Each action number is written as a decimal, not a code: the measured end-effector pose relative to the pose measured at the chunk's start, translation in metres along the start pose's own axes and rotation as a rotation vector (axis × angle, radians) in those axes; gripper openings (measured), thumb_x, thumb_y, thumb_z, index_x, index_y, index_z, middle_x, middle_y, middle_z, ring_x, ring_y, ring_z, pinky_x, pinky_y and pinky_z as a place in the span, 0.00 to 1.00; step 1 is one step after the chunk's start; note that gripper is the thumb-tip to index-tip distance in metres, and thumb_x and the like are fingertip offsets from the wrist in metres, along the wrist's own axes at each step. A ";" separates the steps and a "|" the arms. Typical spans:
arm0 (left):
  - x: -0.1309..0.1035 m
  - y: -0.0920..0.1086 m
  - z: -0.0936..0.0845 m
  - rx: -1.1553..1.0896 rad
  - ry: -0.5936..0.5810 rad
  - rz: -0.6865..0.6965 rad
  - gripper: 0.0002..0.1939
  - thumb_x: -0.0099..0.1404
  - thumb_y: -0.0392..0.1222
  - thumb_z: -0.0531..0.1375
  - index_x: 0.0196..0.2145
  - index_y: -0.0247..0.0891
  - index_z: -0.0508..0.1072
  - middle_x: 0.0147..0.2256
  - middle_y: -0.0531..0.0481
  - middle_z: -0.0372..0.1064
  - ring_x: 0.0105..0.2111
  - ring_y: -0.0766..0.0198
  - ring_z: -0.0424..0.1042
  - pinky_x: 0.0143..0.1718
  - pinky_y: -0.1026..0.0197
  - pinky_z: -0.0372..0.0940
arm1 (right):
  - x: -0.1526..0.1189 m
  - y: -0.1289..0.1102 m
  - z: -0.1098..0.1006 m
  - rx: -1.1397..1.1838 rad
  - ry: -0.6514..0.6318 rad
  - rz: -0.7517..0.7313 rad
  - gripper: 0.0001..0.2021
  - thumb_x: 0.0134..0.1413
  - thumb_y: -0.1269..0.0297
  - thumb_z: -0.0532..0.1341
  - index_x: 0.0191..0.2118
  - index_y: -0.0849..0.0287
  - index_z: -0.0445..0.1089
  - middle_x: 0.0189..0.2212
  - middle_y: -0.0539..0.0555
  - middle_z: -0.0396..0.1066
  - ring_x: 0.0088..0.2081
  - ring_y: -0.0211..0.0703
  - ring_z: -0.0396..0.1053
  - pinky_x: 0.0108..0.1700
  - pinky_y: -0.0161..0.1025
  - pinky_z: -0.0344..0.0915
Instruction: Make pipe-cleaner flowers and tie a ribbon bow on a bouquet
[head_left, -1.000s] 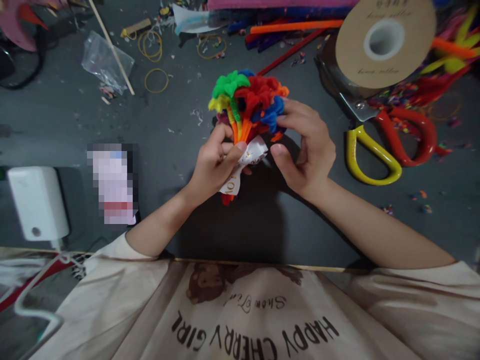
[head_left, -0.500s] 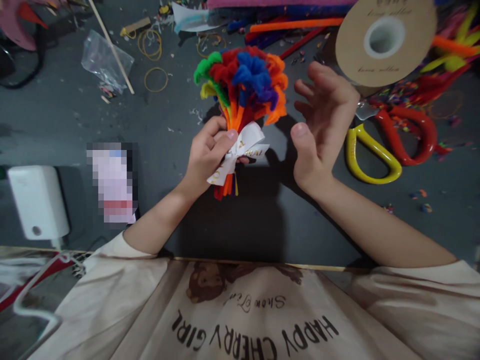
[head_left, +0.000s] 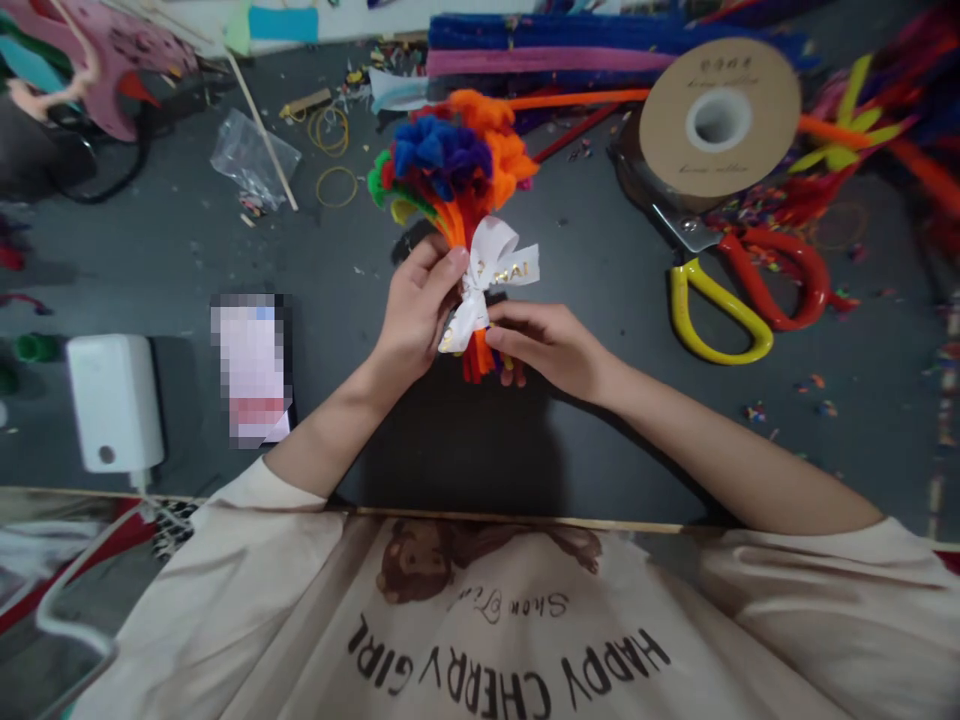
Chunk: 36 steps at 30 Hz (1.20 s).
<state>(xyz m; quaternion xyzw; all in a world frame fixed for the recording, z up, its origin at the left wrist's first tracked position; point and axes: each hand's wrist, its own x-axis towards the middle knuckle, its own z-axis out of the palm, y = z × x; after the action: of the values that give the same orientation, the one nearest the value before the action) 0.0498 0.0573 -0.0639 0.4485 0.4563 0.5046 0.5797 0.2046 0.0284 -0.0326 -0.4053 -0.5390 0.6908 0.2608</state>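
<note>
Bouquet of fuzzy flowers in both hands above a dark table, seen from the wearer's head. The bouquet (head_left: 450, 160) is in front of the person near the middle of the view, heads away from the body, stem ends toward it. The left hand (head_left: 416, 305) is closed around the stems, thumb beside the white bow (head_left: 480, 280). The right hand (head_left: 555, 345) is half curled at the stem ends just below the bow, thumb in front, fingertips showing to the right of the stems; how firmly it presses cannot be told.

Compared with half a second ago, the right hand, then spread open and apart near the scissors (head_left: 688, 228), is now at the stems. The bouquet is turned: blue and purple heads lie toward the upper left, orange heads to the right, and one tail of the bow points right. The view has shifted, bringing more of the far side of the table (head_left: 457, 450) into sight.

The table's front edge (head_left: 525, 517) runs just before the shirt (head_left: 525, 610). A stretch of table top separates the stem ends from this edge; another lies between the right hand and the scissors, which extend under the ribbon roll (head_left: 667, 140). On the left, the phone (head_left: 251, 370) is just beside the forearm, leaving little room there.
</note>
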 end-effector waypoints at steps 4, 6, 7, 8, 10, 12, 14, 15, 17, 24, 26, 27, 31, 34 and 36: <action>0.002 -0.004 0.001 0.009 -0.006 0.052 0.26 0.50 0.63 0.63 0.35 0.39 0.65 0.32 0.52 0.65 0.35 0.67 0.71 0.34 0.65 0.65 | 0.000 -0.001 0.009 0.216 -0.022 0.136 0.14 0.47 0.55 0.65 0.30 0.62 0.66 0.19 0.45 0.68 0.15 0.29 0.64 0.13 0.26 0.59; 0.002 -0.005 0.000 0.031 -0.031 0.065 0.26 0.52 0.63 0.62 0.35 0.40 0.64 0.33 0.52 0.66 0.40 0.65 0.71 0.37 0.63 0.65 | 0.001 0.001 0.010 0.241 -0.020 0.144 0.15 0.44 0.55 0.67 0.28 0.62 0.65 0.18 0.45 0.67 0.14 0.28 0.63 0.12 0.26 0.59; 0.002 -0.005 0.000 0.027 -0.037 0.067 0.25 0.52 0.63 0.62 0.35 0.39 0.64 0.33 0.52 0.66 0.41 0.64 0.71 0.39 0.63 0.65 | 0.001 0.002 0.011 0.240 -0.014 0.139 0.16 0.43 0.55 0.67 0.28 0.62 0.65 0.18 0.44 0.67 0.14 0.28 0.63 0.12 0.26 0.59; 0.002 -0.006 0.000 0.012 -0.039 0.067 0.25 0.51 0.62 0.63 0.35 0.39 0.64 0.33 0.53 0.67 0.42 0.64 0.71 0.41 0.62 0.65 | 0.001 0.003 0.010 0.237 -0.009 0.134 0.16 0.42 0.55 0.68 0.28 0.62 0.65 0.18 0.44 0.67 0.14 0.29 0.64 0.12 0.26 0.59; 0.004 -0.007 -0.001 -0.048 -0.047 0.070 0.24 0.49 0.61 0.65 0.34 0.40 0.66 0.33 0.54 0.68 0.40 0.66 0.71 0.42 0.61 0.65 | 0.001 0.005 0.010 0.221 -0.008 0.134 0.17 0.42 0.54 0.68 0.29 0.62 0.65 0.17 0.43 0.66 0.14 0.30 0.64 0.13 0.27 0.60; 0.005 -0.010 -0.002 -0.119 -0.053 0.080 0.22 0.49 0.58 0.67 0.34 0.41 0.67 0.32 0.56 0.69 0.37 0.69 0.70 0.42 0.61 0.65 | 0.001 0.004 0.009 0.195 -0.007 0.144 0.16 0.43 0.55 0.67 0.31 0.62 0.66 0.17 0.43 0.65 0.12 0.30 0.62 0.11 0.28 0.57; 0.007 -0.013 -0.003 -0.167 -0.050 0.093 0.20 0.49 0.56 0.68 0.33 0.43 0.68 0.31 0.58 0.69 0.35 0.71 0.70 0.41 0.61 0.65 | 0.003 0.003 0.011 0.167 0.018 0.153 0.16 0.41 0.57 0.68 0.32 0.61 0.65 0.18 0.43 0.66 0.10 0.27 0.56 0.10 0.29 0.50; 0.007 -0.014 -0.003 -0.169 -0.055 0.097 0.20 0.49 0.56 0.68 0.33 0.43 0.68 0.31 0.59 0.69 0.35 0.71 0.70 0.41 0.61 0.65 | 0.003 0.002 0.013 0.145 0.046 0.143 0.17 0.38 0.58 0.69 0.31 0.61 0.65 0.19 0.43 0.66 0.10 0.26 0.54 0.11 0.30 0.48; 0.006 -0.014 -0.003 -0.126 -0.071 0.102 0.22 0.49 0.58 0.67 0.35 0.43 0.67 0.33 0.57 0.70 0.38 0.68 0.71 0.42 0.59 0.65 | 0.004 0.001 0.018 0.057 0.124 0.093 0.15 0.35 0.63 0.70 0.28 0.61 0.63 0.19 0.43 0.65 0.14 0.26 0.54 0.16 0.30 0.50; 0.003 -0.012 -0.001 -0.077 -0.025 0.131 0.21 0.49 0.57 0.67 0.34 0.40 0.69 0.33 0.55 0.70 0.35 0.68 0.73 0.40 0.63 0.67 | 0.000 0.007 0.027 -0.295 0.224 -0.045 0.07 0.38 0.70 0.59 0.28 0.58 0.60 0.22 0.45 0.63 0.24 0.33 0.58 0.29 0.34 0.56; 0.003 -0.012 -0.001 -0.104 -0.035 0.146 0.19 0.50 0.55 0.66 0.33 0.41 0.70 0.31 0.56 0.70 0.32 0.71 0.73 0.36 0.66 0.66 | -0.001 0.008 0.027 -0.362 0.227 -0.071 0.08 0.39 0.70 0.57 0.30 0.58 0.59 0.23 0.46 0.63 0.24 0.34 0.59 0.31 0.35 0.57; 0.003 -0.012 -0.001 -0.112 -0.044 0.151 0.17 0.51 0.54 0.66 0.33 0.41 0.70 0.30 0.57 0.69 0.31 0.72 0.72 0.34 0.67 0.66 | -0.001 0.009 0.028 -0.383 0.217 -0.085 0.08 0.40 0.71 0.57 0.31 0.58 0.58 0.24 0.47 0.64 0.25 0.36 0.61 0.32 0.36 0.58; 0.002 -0.007 0.000 -0.127 -0.092 0.126 0.14 0.54 0.53 0.65 0.32 0.41 0.70 0.25 0.58 0.66 0.26 0.74 0.69 0.31 0.68 0.64 | 0.001 0.007 0.024 -0.380 0.125 -0.070 0.07 0.46 0.72 0.54 0.34 0.58 0.57 0.27 0.51 0.68 0.28 0.39 0.67 0.34 0.38 0.63; 0.001 -0.002 0.000 -0.147 -0.091 0.076 0.17 0.51 0.55 0.66 0.31 0.41 0.71 0.29 0.57 0.68 0.31 0.72 0.70 0.36 0.67 0.65 | 0.002 0.004 0.018 -0.179 -0.006 0.064 0.09 0.49 0.62 0.58 0.35 0.58 0.58 0.27 0.50 0.68 0.24 0.39 0.67 0.25 0.36 0.63; 0.001 0.001 -0.001 -0.149 -0.127 0.011 0.18 0.50 0.57 0.66 0.31 0.42 0.72 0.27 0.57 0.67 0.28 0.73 0.69 0.32 0.67 0.64 | 0.002 0.003 0.012 0.013 -0.087 0.089 0.14 0.52 0.53 0.58 0.36 0.59 0.61 0.28 0.52 0.69 0.26 0.39 0.69 0.26 0.36 0.66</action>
<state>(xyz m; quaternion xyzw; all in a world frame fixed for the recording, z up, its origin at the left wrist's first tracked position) 0.0488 0.0579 -0.0631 0.4376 0.3774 0.5108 0.6365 0.1935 0.0224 -0.0352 -0.3969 -0.5269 0.7220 0.2089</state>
